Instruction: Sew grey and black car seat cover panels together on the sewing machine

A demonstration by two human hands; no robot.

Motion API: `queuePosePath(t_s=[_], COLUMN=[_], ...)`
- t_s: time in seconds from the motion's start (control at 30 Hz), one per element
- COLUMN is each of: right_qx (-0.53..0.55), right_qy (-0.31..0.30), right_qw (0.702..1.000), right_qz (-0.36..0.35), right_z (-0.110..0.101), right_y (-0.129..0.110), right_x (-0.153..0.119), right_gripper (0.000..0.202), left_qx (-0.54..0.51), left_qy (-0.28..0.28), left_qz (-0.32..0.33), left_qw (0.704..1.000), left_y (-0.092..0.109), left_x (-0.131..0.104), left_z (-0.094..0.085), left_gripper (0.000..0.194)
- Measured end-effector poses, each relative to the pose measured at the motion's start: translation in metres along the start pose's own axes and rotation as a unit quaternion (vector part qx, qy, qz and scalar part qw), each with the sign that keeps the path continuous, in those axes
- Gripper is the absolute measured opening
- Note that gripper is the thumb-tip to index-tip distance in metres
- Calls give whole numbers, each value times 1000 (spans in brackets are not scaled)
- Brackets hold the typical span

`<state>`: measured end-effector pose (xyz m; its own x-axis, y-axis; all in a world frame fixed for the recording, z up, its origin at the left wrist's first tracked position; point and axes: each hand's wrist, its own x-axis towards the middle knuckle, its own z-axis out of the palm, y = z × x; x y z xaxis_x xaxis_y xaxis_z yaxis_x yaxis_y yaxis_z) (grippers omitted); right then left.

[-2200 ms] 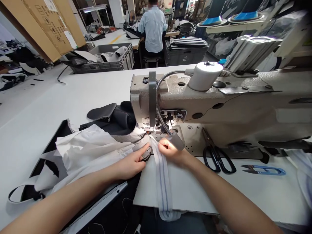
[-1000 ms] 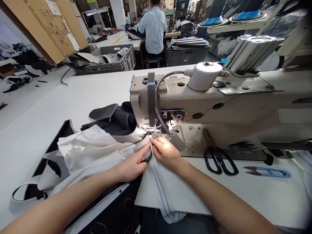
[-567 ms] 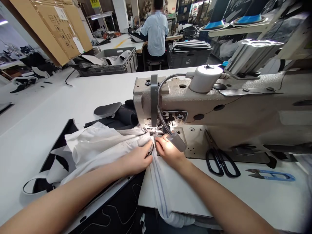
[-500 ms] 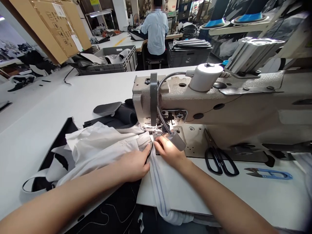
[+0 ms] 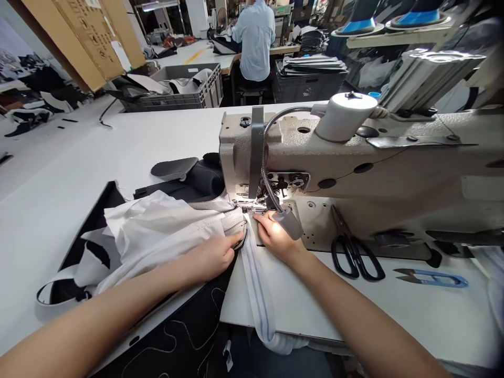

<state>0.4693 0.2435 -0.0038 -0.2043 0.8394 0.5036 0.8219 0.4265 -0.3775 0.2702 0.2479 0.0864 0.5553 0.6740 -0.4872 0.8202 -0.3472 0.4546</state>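
Observation:
Under the sewing machine (image 5: 240, 142) lies a bag-like piece of grey mesh, black padding (image 5: 200, 181) and loose white fabric (image 5: 157, 215). My left hand (image 5: 214, 254) is closed on the white fabric at its right end, index finger pointing along a grey edge just before the presser foot. A white binding tape (image 5: 255, 294) with blue stripes runs from the foot toward me and hangs over the table edge. My right hand (image 5: 277, 236) is closed beside the foot, fingertips at the tape's right edge. The lamp head (image 5: 289, 223) partly covers this hand.
Black-handled scissors (image 5: 350, 252) and blue thread snips (image 5: 433, 278) lie to the right. A grey crate (image 5: 212, 89), a cardboard box (image 5: 102, 47) and a seated person (image 5: 255, 42) are beyond the table. Thread cones (image 5: 358, 23) stand at upper right.
My left hand has slid slightly left and up along the fabric. My right hand's fingertips have shifted a little right, away from the left hand. The view has tilted down slightly.

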Motion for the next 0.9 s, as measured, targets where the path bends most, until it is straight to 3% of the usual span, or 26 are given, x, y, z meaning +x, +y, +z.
queuePosePath(t_s=[0.3,0.43,0.53,0.6,0.7,0.9], right_qx=[-45,-33,-21,-21,-25,-30], right_qy=[-17,-19,-6,4,8,-7], right_qw=[998,998,999,1000,1000,999], right_qz=[-42,-44,-38,-22,-11,-38], right_z=[11,13,14,14,13,7], right_y=[-21,-16,-10,-7,-8,-16], right_x=[-5,-2,-2,-3,-4,1], right_gripper=[30,31,31,33,32,27], left_qx=[-62,-39,13,40,30,33], left_qy=[55,29,13,17,27,49], left_qz=[41,41,22,18,42,63], left_qw=[996,998,1000,999,998,996], left_y=[-4,4,8,7,2,0], left_x=[14,20,10,2,-3,10], left_z=[3,-7,-10,-8,-2,6], left_gripper=[46,41,47,56,46,35])
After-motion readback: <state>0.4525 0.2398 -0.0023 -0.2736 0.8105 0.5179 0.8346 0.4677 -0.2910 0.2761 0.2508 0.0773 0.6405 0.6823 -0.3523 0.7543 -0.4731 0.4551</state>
